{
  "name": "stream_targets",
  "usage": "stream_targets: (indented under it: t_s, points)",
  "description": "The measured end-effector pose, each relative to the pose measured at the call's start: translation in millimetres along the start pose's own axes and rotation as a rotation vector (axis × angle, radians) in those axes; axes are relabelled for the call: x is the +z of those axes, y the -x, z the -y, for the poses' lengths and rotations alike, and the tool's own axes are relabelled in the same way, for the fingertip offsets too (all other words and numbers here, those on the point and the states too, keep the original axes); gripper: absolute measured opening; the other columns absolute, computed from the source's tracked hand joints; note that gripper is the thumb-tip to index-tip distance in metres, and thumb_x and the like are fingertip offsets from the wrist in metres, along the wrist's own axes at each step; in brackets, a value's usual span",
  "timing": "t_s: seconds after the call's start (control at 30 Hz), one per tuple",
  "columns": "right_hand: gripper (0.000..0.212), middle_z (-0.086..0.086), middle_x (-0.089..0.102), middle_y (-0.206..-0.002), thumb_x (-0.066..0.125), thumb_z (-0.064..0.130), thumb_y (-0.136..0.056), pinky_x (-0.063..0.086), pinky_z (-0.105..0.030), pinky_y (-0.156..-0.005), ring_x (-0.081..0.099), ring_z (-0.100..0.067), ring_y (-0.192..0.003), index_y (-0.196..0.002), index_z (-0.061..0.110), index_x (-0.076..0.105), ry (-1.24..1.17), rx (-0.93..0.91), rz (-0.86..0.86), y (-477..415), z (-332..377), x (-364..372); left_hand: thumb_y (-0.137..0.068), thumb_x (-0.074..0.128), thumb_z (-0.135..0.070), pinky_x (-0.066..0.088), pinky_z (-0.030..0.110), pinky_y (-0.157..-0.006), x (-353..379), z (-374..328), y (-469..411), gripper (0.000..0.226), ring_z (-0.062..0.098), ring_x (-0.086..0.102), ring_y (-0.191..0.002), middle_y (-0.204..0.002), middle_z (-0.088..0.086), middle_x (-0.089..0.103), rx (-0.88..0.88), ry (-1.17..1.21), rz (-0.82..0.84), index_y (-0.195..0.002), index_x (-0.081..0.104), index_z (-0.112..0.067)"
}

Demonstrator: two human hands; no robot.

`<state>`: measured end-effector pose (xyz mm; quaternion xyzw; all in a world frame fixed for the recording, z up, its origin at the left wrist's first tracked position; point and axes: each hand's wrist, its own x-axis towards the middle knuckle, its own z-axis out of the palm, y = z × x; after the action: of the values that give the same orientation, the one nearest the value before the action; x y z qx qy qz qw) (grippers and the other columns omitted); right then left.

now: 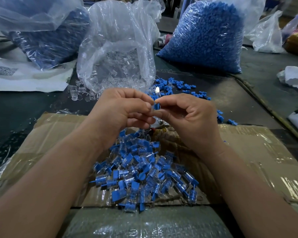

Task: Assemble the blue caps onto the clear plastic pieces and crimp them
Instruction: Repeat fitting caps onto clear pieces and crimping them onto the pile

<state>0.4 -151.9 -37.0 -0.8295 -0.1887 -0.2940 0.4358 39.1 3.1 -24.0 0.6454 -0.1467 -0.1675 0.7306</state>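
The person's left hand and right hand are meeting fingertip to fingertip, both curling in and pinching one small blue cap between them. Whether a clear piece is sitting under the cap is hard to tell, as fingers are covering it. Directly below the grip, a pile of assembled pieces is lying on taped cardboard. Just beyond the grip, loose caps are lying scattered. Farther beyond are standing a bag of clear pieces and a bag of blue caps.
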Motion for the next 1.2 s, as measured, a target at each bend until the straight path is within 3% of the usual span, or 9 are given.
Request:
stream_targets:
  t_s: [0.1, 0.2, 0.53, 0.67, 0.77, 0.87, 1.03, 1.1, 1.2]
  points:
    - [0.022, 0.010, 0.063, -0.084, 0.071, 0.014, -0.075, 0.052, -0.017, -0.072, 0.063, -0.004, -0.078, -0.096, 0.013, 0.068, 0.040, -0.017, 0.009, 0, 0, 0, -0.070, 0.065, 0.000, 0.052, 0.021, -0.047, 1, 1, 0, 0.005, 0.017, 0.064, -0.051, -0.061, 0.011, 0.067, 0.012, -0.016, 0.004, -0.071, 0.063, -0.005]
    - [0.019, 0.003, 0.066, -0.085, 0.072, 0.011, -0.075, 0.054, -0.027, -0.072, 0.064, -0.009, -0.078, -0.093, 0.005, 0.071, 0.095, -0.054, 0.015, 0, -1, -1, -0.054, 0.068, -0.015, 0.052, 0.020, -0.048, 2, 2, 1, 0.018, 0.015, 0.064, -0.052, -0.060, 0.007, 0.067, 0.028, -0.045, 0.004, -0.070, 0.063, -0.007]
    - [0.019, 0.008, 0.062, -0.088, 0.069, 0.011, -0.077, 0.054, -0.031, -0.073, 0.064, -0.009, -0.081, -0.094, 0.004, 0.071, 0.149, -0.107, 0.021, -1, 0, -1, -0.055, 0.067, -0.013, 0.052, 0.019, -0.048, 1, 1, 0, 0.017, 0.014, 0.063, -0.052, -0.060, 0.007, 0.066, 0.022, -0.043, 0.015, -0.070, 0.063, -0.006]
    - [0.019, 0.004, 0.066, -0.088, 0.069, 0.012, -0.077, 0.054, -0.031, -0.074, 0.064, -0.010, -0.081, -0.094, 0.004, 0.071, 0.186, -0.097, 0.042, -1, 0, -1, -0.067, 0.066, -0.003, 0.052, 0.019, -0.049, 1, 2, 0, 0.006, 0.013, 0.063, -0.052, -0.059, 0.006, 0.065, 0.024, -0.069, 0.013, -0.071, 0.062, -0.005]
    - [0.027, 0.008, 0.063, -0.087, 0.069, 0.025, -0.075, 0.053, -0.023, -0.075, 0.063, -0.007, -0.079, -0.096, 0.008, 0.070, 0.222, -0.033, 0.086, -3, 0, -5, -0.077, 0.062, 0.003, 0.052, 0.019, -0.051, 2, 4, 0, 0.010, 0.011, 0.062, -0.053, -0.059, 0.004, 0.064, 0.040, -0.104, -0.010, -0.072, 0.061, -0.005]
    - [0.034, 0.015, 0.063, -0.083, 0.067, 0.044, -0.068, 0.051, -0.017, -0.076, 0.062, -0.004, -0.080, -0.094, 0.022, 0.068, 0.185, 0.172, 0.113, -7, -2, -21, -0.081, 0.059, 0.004, 0.051, 0.018, -0.051, 0, 5, -2, 0.012, 0.009, 0.061, -0.053, -0.056, -0.001, 0.063, 0.052, -0.088, -0.060, -0.073, 0.059, -0.006]
    - [0.053, 0.019, 0.064, -0.085, 0.059, 0.068, -0.037, 0.045, -0.009, -0.070, 0.060, 0.007, -0.080, -0.083, 0.041, 0.060, 0.242, 0.521, 0.443, -8, -10, -51, -0.083, 0.057, 0.003, 0.050, 0.018, -0.050, -4, 4, -4, 0.015, 0.009, 0.061, -0.054, -0.056, -0.002, 0.063, 0.092, -0.059, -0.112, -0.073, 0.059, -0.008]
    - [0.066, 0.024, 0.059, -0.095, 0.062, 0.069, -0.033, 0.041, -0.014, -0.073, 0.056, 0.005, -0.089, -0.093, 0.043, 0.058, 0.284, 0.602, 0.601, -7, -10, -54, -0.082, 0.057, 0.003, 0.049, 0.018, -0.050, -5, 4, -4, 0.015, 0.009, 0.061, -0.053, -0.056, -0.003, 0.063, 0.094, -0.048, -0.118, -0.073, 0.059, -0.009]
    - [0.077, 0.030, 0.041, -0.100, 0.075, 0.057, -0.048, 0.030, -0.012, -0.071, 0.042, 0.001, -0.096, -0.119, 0.043, 0.049, 0.416, 0.617, 0.767, -5, -8, -46, -0.082, 0.057, 0.003, 0.049, 0.018, -0.050, -5, 5, -5, 0.016, 0.009, 0.061, -0.053, -0.056, -0.003, 0.063, 0.091, -0.034, -0.125, -0.073, 0.059, -0.010]
